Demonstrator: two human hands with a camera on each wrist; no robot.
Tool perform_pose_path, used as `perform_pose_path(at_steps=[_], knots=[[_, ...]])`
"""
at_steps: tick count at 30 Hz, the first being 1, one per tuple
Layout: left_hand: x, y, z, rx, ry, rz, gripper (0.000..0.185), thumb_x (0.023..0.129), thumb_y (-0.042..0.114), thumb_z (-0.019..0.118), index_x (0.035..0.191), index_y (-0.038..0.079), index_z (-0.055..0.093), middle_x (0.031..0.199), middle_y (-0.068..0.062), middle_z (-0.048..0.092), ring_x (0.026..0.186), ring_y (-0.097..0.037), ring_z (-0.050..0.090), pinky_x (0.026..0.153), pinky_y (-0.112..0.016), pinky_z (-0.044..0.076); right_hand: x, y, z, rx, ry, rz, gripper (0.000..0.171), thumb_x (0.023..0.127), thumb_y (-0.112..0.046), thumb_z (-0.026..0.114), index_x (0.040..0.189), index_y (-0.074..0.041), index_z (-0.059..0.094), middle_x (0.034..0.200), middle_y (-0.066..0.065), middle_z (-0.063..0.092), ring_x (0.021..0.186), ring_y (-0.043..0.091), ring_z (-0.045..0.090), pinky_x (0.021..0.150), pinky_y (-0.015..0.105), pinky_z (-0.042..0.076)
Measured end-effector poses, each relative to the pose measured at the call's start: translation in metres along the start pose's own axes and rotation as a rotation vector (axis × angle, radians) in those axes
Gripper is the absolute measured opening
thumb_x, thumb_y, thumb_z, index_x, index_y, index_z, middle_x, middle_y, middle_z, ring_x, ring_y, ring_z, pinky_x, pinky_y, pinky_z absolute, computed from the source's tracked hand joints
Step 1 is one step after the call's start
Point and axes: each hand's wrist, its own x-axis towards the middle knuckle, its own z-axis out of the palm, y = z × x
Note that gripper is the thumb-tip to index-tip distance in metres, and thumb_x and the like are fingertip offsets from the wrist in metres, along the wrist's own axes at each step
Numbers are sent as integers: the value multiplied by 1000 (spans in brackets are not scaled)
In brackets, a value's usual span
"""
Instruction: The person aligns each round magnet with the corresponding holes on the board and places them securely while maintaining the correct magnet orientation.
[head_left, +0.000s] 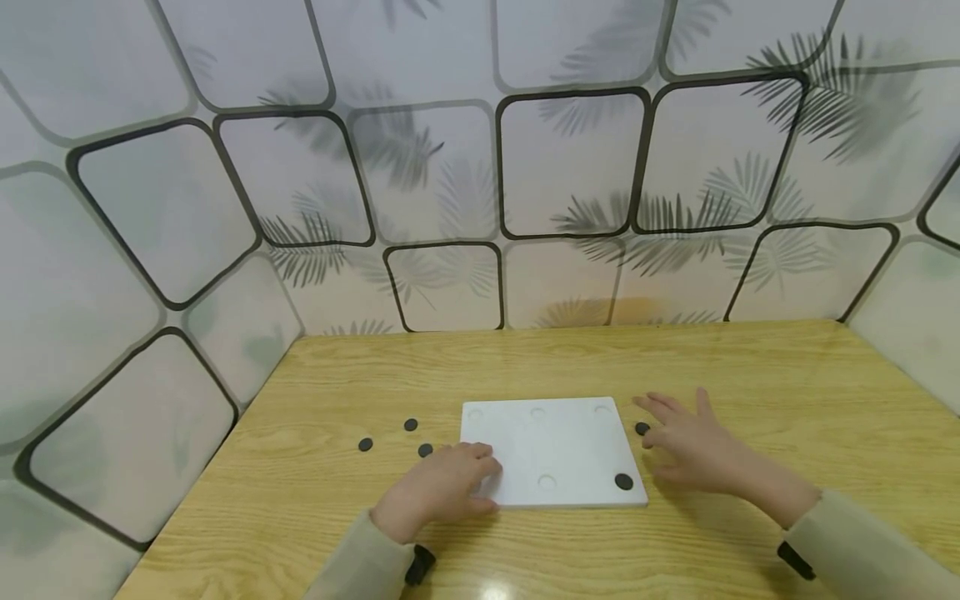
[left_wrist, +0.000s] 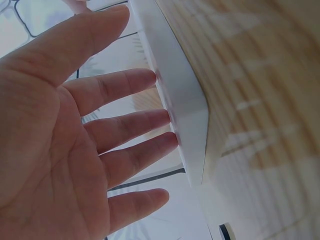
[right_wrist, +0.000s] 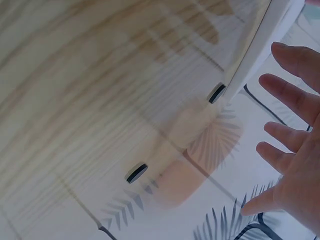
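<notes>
A white rectangular board (head_left: 555,446) with shallow round recesses lies flat on the table. One black disc (head_left: 624,482) sits at its front right corner. My left hand (head_left: 450,482) reaches over the board's left front part; in the left wrist view its slightly bent fingers (left_wrist: 132,125) have their tips at the board's face, with nothing gripped. To the right of the board, my right hand (head_left: 693,454) hovers with fingers spread. Another black disc (head_left: 642,428) lies by its fingertips. The right wrist view shows that hand holding nothing, with two discs, one of them (right_wrist: 217,93) near the board's edge.
Left of the board, several loose black discs lie on the wooden table (head_left: 337,375), one (head_left: 425,450) close to my left hand and another (head_left: 365,444) farther out. A patterned backdrop (head_left: 450,183) rises behind and on both sides of the table.
</notes>
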Motion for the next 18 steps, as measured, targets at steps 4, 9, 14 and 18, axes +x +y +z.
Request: perform_pose_path(at_steps=[4,9,14,18], knots=[[0,0,0,5,-1,1,40,78,38,65,110,15,60,120,-3,52,110,-18,48,92,-31,40,0,3,-1,-12,-1,16,21,61,-20,78,77,-14,65,125,24,43,116,44,34,77,79,8],[0,-1,1,6,2,9,40,78,39,64,111,15,60,120,-3,52,110,-18,48,91,-32,40,2,7,-1,-7,-4,31,20,62,-19,77,77,-15,65,125,24,43,115,44,34,76,79,8],[1,-1,1,1,4,12,40,79,39,64,111,15,60,120,-3,52,110,-18,48,91,-32,40,5,11,1,-2,0,42,21,62,-18,77,79,-13,67,125,25,42,116,44,33,76,79,7],[0,-2,1,6,3,13,40,79,38,64,111,15,60,120,-3,52,110,-19,48,91,-32,40,8,16,4,-32,24,37,21,61,-18,78,78,-15,65,124,25,43,114,44,34,74,80,8]])
